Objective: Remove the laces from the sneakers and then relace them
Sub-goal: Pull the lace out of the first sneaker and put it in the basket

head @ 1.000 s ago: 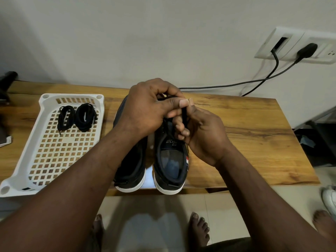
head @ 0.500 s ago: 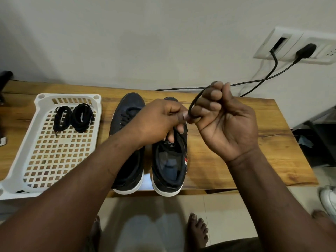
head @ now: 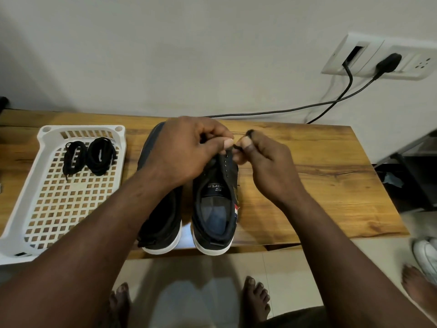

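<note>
Two sneakers on tabletop, one under the left forearm. Over the other, left hand and right hand pinch a lace. Basket beside: two coiled laces.

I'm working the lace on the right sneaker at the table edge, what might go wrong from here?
1. The right sneaker stands with its heel at the near edge of the table; a hard tug might drag it off.
2. The left hand and right hand pinch the lace only at the fingertips, so it may slip out.
3. The coiled laces in the white basket look alike and might get mixed up with this one.
</note>
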The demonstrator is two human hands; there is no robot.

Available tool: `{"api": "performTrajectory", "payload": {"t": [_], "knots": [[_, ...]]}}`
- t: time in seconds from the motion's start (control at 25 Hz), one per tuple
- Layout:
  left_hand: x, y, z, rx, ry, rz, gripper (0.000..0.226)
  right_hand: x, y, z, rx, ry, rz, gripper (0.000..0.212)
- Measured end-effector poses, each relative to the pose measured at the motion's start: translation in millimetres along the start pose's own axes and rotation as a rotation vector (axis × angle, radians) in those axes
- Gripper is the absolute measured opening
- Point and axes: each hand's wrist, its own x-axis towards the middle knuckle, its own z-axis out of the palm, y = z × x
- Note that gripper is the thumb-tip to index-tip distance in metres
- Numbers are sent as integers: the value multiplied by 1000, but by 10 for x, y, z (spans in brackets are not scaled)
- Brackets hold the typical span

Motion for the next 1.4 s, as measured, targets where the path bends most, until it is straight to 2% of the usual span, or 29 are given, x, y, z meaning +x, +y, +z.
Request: {"api": "performTrajectory", "payload": {"t": [0.12, 0.16, 0.24, 0.32, 0.4, 0.44, 0.48, 0.6, 0.68, 0.76, 0.88, 0.92, 1.04, 1.12, 1.2, 1.28, 1.32, 1.4], "knots": [[45, -66, -81, -47, 170, 9, 8, -38, -14, -27, -26, -227, 74, 37], [59, -84, -102, -81, 229, -11, 9, -34, -43, -47, 36, -284, 77, 39], [84, -111, -139, -98, 300, -74, 9, -14, -121, -84, 329, -331, 94, 37], [87, -176, -136, 91, 237, -140, 8, 16, -179, -103, 687, -268, 146, 35], [47, -206, -93, 465, 172, -152, 26, 52, -186, -90, 911, -195, 202, 37], [35, -192, -83, 551, 174, -122, 36, 61, -188, -79, 974, -173, 222, 38], [34, -165, -73, 521, 175, -70, 43, 67, -194, -69, 1018, -169, 239, 38], [19, -19, -10, 189, 68, 116, 50, 59, -221, -24, 1071, -265, 267, 36], [6, 9, 63, 189, 26, 191, 38, 40, -247, 4, 1082, -346, 272, 36], [23, -34, 61, 124, 23, 175, 19, 31, -248, -3, 1130, -381, 281, 36], [61, -115, -29, -152, 13, 57, 16, 41, -207, -73, 1182, -422, 332, 37], [64, -121, -34, -148, 53, 40, 16, 38, -196, -80, 1157, -450, 352, 36], [64, -98, 60, 55, 238, 44, 17, -16, -203, 2, 1005, -541, 385, 35], [80, -88, 100, 63, 306, 36, 16, -45, -241, 55, 965, -570, 382, 35], [101, -172, 91, -67, 219, -62, 22, -46, -277, 37, 1002, -587, 388, 35], [90, -221, 95, -220, -25, -197, 34, -34, -301, -6, 1093, -576, 373, 37], [75, -215, 110, -242, -123, -225, 37, -24, -308, -16, 1156, -530, 353, 38], [56, -163, 140, -151, -179, -188, 34, 14, -295, -8, 1308, -363, 303, 42]]}}
